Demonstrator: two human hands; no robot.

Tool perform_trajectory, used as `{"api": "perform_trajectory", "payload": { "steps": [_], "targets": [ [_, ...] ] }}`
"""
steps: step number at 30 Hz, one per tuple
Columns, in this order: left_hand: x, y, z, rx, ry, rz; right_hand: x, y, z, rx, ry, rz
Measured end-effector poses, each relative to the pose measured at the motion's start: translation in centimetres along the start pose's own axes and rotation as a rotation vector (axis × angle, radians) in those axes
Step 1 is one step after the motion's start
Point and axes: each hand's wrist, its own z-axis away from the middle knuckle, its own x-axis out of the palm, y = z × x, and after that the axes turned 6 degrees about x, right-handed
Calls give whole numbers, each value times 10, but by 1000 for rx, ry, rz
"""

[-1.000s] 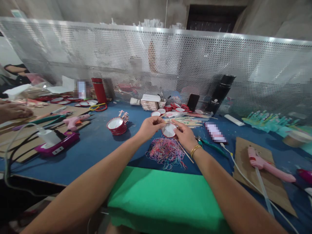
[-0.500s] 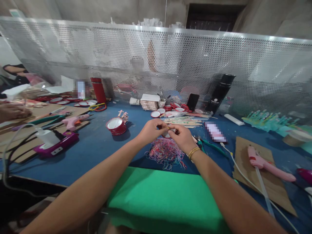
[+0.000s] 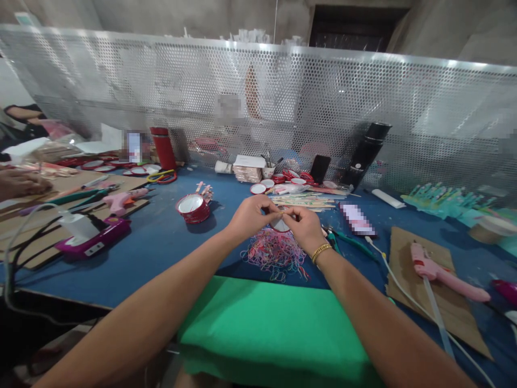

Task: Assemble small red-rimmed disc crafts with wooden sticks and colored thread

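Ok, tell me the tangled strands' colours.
The tangled strands are mostly pink, with purple, red and light blue; see the head view.

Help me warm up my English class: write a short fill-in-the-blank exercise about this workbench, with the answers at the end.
1. The left hand and right hand meet at a white disc whose rim is coloured ____.
2. The person wears the gold bracelet on the ____ wrist.
3. The glue gun lying on the cardboard at the right is coloured ____.
4. The tall bottle at the right, before the perforated screen, is coloured ____.
Missing words: red; right; pink; black.
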Motion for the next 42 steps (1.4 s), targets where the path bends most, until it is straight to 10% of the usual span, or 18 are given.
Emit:
{"api": "perform_trajectory", "payload": {
  "steps": [14,25,32,42],
  "targets": [
    [-19,21,-4,-211,11,859,-10,8,-14,54,123,52],
    [-11,21,-3,-234,14,560,0,-4,-1,3,-58,-180],
    [-15,5,-6,-164,55,530,-7,9,-9,-27,76,-177],
    [-1,1,-2,-71,-35,471,4,10,-7,229,59,-423]
  ]
}}
